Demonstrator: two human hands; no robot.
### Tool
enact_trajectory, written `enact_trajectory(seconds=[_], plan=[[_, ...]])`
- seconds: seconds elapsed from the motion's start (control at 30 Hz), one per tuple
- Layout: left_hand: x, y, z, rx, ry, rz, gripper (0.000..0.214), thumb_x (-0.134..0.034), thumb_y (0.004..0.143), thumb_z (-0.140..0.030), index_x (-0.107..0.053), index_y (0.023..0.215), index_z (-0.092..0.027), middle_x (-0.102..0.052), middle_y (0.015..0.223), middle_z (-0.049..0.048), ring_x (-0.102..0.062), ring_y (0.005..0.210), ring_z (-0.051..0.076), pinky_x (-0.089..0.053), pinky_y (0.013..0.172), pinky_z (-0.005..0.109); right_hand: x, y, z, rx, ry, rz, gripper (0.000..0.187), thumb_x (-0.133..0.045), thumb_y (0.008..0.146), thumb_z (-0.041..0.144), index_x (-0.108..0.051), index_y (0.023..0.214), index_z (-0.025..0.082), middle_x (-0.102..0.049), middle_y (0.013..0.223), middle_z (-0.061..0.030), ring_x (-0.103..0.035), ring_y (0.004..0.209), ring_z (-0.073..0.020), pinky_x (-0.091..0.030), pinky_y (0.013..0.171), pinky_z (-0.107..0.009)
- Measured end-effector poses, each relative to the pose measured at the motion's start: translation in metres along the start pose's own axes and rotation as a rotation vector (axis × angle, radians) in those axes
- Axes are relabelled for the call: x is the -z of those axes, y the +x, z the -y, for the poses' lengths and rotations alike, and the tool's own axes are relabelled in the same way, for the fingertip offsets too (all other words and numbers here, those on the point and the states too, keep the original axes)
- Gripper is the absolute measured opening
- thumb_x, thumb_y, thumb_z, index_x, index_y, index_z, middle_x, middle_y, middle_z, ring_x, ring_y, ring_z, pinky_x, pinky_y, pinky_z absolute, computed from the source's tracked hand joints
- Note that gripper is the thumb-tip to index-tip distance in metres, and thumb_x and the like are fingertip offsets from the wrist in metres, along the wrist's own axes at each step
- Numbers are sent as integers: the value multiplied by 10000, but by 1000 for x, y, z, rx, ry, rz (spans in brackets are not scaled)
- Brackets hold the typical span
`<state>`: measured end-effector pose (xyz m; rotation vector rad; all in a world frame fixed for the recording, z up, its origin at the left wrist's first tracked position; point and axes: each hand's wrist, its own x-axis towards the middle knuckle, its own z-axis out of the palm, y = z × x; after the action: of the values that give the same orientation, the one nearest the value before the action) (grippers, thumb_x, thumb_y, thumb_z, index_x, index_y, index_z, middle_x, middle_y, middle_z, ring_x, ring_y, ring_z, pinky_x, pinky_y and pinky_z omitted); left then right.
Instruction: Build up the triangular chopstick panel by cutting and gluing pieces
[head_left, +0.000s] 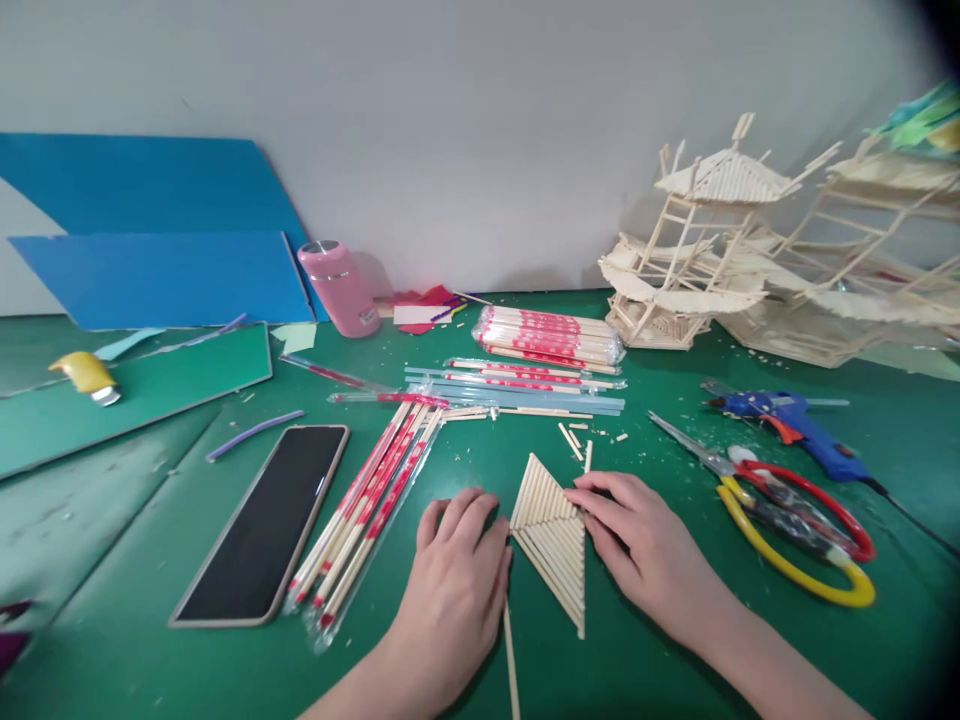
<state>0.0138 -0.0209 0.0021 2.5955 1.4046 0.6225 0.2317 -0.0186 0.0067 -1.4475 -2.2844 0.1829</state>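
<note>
The right hand (637, 545) touches the edge of a diamond-shaped stick panel (559, 552) on the green worktop (461, 455); the left hand (457, 585) curls beside its opposite corner (whether either grips, one cannot tell).

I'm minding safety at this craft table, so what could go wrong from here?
The right hand, at the edge of the diamond-shaped stick panel, might nudge sticks out of line if it presses unevenly.
The scissors lie near that hand with pointed blades bare, so a careless reach could end in a jab.
The blue glue gun lies beyond the scissors; its nozzle might burn someone if hot, which the picture can't show.
</note>
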Motion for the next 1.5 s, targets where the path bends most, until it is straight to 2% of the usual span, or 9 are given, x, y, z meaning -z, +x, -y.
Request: enact_trajectory(seconds=[0.17,0.47,0.53,0.6,0.7,0.77,0.97,1.27,1.5], plan=[[1,-20,-11,-37,-47,-54,229,-389,865,-144,-613,885,-190,-590,962,64,-504,988,245,-382,854,453,2,4,1,99,13,66,361,-425,822,75,-598,1100,228,-583,1096,-84,-519,1035,-211,-455,824,-405],[4,-27,-25,-50,-163,23,192,-397,842,-121,-525,707,-171,-522,764,41,-493,760,189,-421,721,377,4,25,11,191,42,149,359,-448,821,73,-624,1068,265,-555,1123,-60,-482,1033,-215,-393,869,-423],[8,-26,-25,-20,-162,33,131,-427,829,-129,-507,733,-166,-530,810,52,-495,762,190,-429,705,372,7,20,17,159,42,142,348,-427,845,102,-586,1126,233,-539,1136,-78,-470,1051,-217,-391,879,-429],[11,-24,-23,-6,-154,31,85,-462,816,-142,-524,873,-153,-548,941,87,-507,856,216,-434,750,395,9,9,25,113,54,122,342,-420,863,147,-533,1183,196,-505,1171,-101,-445,1087,-219,-390,897,-429],[10,-23,-19,-35,-118,54,344,-495,810,-174,-468,1151,-139,-524,1168,129,-476,1041,269,-408,850,445,7,-12,38,64,90,90,387,-473,848,237,-468,1232,190,-411,1265,-119,-377,1164,-241,-378,931,-453],[7,-23,-16,-55,-93,68,389,-487,822,-191,-454,1207,-144,-513,1239,122,-452,1110,288,-373,893,473,1,-23,45,55,82,102,433,-491,835,257,-438,1257,175,-354,1314,-134,-326,1207,-265,-365,943,-481],[-2,-26,-16,-50,-68,13,349,-439,860,-207,-510,1200,-171,-544,1254,66,-463,1140,269,-303,927,462,-12,-28,50,76,67,88,379,-485,835,182,-478,1212,145,-414,1268,-138,-347,1189,-269,-371,935,-487],[-7,-26,-15,-49,-117,5,350,-393,853,-179,-534,1172,-150,-550,1247,73,-489,1100,247,-289,902,413,-18,-29,47,111,40,-25,423,-529,800,147,-491,1221,121,-420,1260,-147,-363,1185,-290,-384,909,-496],[-7,-23,-15,-70,-109,-35,306,-400,853,-166,-570,1104,-124,-567,1221,94,-517,1074,235,-304,892,384,-18,-27,48,70,64,-31,393,-550,779,163,-550,1170,120,-472,1227,-135,-414,1141,-275,-404,883,-450]])
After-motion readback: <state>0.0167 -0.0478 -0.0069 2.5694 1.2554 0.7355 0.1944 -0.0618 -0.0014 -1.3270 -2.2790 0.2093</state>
